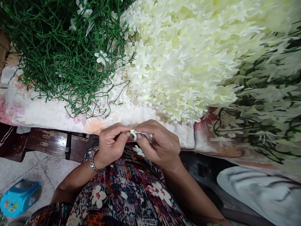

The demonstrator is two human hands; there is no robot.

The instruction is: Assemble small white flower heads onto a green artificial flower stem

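My left hand (114,141) and my right hand (158,142) meet above my lap, just in front of the table's edge. Between their pinched fingertips is a small white flower piece (134,134), with thumb and forefinger of each hand closed on it. Beyond my hands lies a large heap of pale white-yellow artificial flowers (183,62). To its left is a pile of green plastic stems (70,59), with a loose white flower (101,57) on top. Thin white strands (117,91) lie between the two heaps.
A floral cloth (47,110) covers the table. Finished-looking flower sprays with green stems (265,106) lie at the right. A dark wooden bench (51,141) and a blue stool (20,197) are at the lower left. White fabric (256,191) shows at the lower right.
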